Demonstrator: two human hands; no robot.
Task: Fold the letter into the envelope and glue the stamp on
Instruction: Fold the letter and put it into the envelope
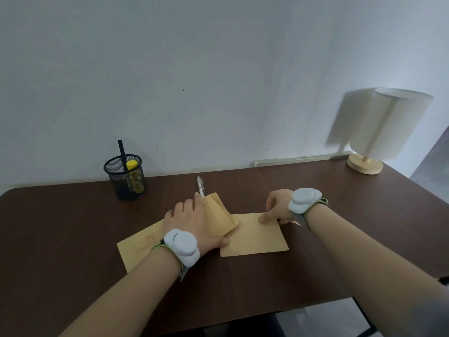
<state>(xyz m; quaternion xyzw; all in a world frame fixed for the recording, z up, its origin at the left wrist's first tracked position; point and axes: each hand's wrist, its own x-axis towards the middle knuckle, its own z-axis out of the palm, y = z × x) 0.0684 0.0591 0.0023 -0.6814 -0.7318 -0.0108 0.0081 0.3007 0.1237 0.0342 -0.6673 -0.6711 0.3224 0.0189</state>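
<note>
At far left, near the wall, a black wire-mesh cup (125, 177) holds a dark pen and a yellow-capped glue stick (132, 175), upright and well apart from the work. In front lies the envelope (139, 244), flat tan paper with a faint printed box, its right part under the left hand (194, 223). That hand lies palm down with fingers (188, 206) spread flat, pressing rather than gripping; the raised flap (218, 212) stands up just beside it, creased and stiff. A clear pen (200, 187) lies behind the flap. To the right, a tan folded sheet (255, 235), apparently the letter, lies flat and matte, touching the flap's foot. The right hand (278, 206) is curled, one finger pressing the sheet's far edge; whether it pinches anything I cannot tell. A pale scrap under the wrist may be the stamp; too small to say. A lamp (379, 128) with a wooden base stands far right on the smooth dark tabletop (73, 239).

The step seems to be feeding the sheet in. Best keep the left palm anchoring the envelope, mouth open, and slide the sheet squarely, since thin paper buckles at the corners.
</note>
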